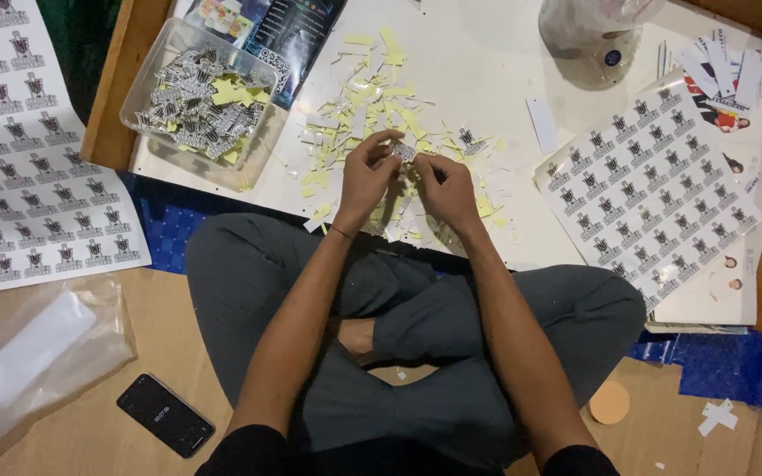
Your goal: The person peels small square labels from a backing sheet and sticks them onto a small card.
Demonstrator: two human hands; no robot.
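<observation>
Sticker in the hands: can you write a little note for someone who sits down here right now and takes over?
Left hand and right hand: both pinch one small cut sticker between the fingertips, above the low white table.
Done so far: the clear plastic tub at the table's left corner holds a heap of cut stickers, and a pile of yellow and white backing scraps lies just beyond the hands.
Left: a printed sticker sheet to the right on the table and a larger sheet on the floor to the left look uncut.
A black phone lies on the floor.
</observation>
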